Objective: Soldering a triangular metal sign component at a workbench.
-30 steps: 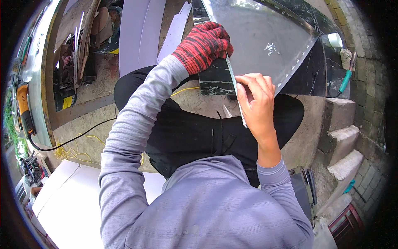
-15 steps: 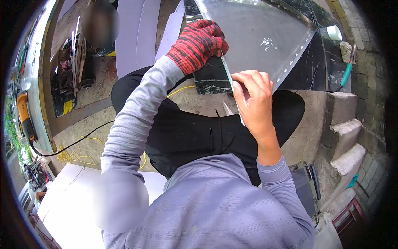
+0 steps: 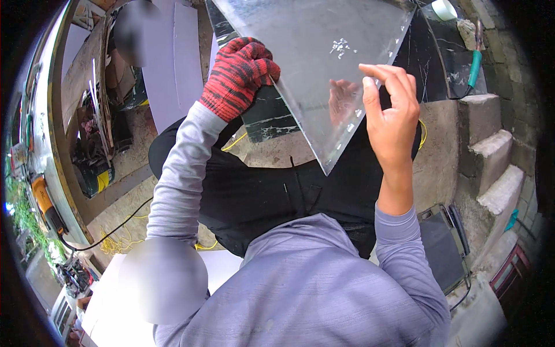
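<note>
A shiny grey flat sheet [image 3: 300,63] slants over my lap, its pointed corner toward me. White flakes [image 3: 340,48] lie on it, and more bits dot its right edge. My left hand [image 3: 240,78], in a red and black knitted glove, is closed on the sheet's left edge. Beside the right edge is my bare right hand [image 3: 393,110], fingers apart and holding nothing; its reflection shows in the sheet. Whether its fingertips touch the sheet, I cannot tell. Below the sheet, a black white-veined slab [image 3: 269,118] is partly covered.
A green-handled tool [image 3: 475,68] with a cord and a white roll [image 3: 444,10] lie at the far right. Stone steps [image 3: 491,147] rise on the right. Pale panels [image 3: 170,63] stand at the far left. An orange power tool [image 3: 46,199] with a black cord rests at left.
My right hand has come off the sheet's near edge and moved right, its fingers opening. The sheet has turned and tilted, showing its corner, with my left hand still on its edge.
</note>
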{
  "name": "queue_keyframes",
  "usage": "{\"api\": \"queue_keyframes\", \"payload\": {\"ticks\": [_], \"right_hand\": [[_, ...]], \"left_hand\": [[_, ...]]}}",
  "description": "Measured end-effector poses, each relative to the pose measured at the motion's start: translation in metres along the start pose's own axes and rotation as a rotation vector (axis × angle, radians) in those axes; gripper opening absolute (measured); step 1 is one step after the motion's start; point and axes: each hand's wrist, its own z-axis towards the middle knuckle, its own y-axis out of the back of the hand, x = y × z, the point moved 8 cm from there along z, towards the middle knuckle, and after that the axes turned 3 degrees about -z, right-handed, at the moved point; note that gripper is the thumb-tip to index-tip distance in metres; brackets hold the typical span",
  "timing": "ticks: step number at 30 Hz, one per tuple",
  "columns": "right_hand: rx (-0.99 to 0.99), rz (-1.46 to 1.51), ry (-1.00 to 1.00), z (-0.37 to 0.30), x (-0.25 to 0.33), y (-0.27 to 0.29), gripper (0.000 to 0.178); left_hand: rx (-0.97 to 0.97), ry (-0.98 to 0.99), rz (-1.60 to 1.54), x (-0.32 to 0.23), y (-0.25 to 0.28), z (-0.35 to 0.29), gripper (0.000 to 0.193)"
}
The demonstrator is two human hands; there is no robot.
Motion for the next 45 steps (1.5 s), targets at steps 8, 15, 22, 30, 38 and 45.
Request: {"api": "queue_keyframes", "payload": {"ticks": [8,15,22,30,38,45], "right_hand": [[-0.034,-0.080,0.011,0.014,-0.023,0.010,0.017],[-0.001,-0.060,0.050,0.020,-0.031,-0.002,0.013],[0.143,-0.125,0.108,0.037,-0.037,-0.019,0.010],[0.235,-0.135,0.175,0.059,-0.043,-0.036,0.007],[0.339,-0.169,0.202,0.064,-0.047,-0.052,0.005],[0.323,-0.154,0.231,0.062,-0.046,-0.055,0.004]], "left_hand": [[-0.177,0.869,-1.117,0.072,-0.033,-0.048,0.020],[-0.033,0.422,-0.480,0.058,-0.023,-0.035,0.015],[-0.055,0.495,-0.506,0.062,-0.022,-0.038,0.016],[0.010,0.438,-0.401,0.054,-0.019,-0.033,0.024],[0.029,0.349,-0.244,0.053,-0.018,-0.033,0.021],[0.024,0.225,-0.087,0.038,-0.015,-0.024,0.024]]}}
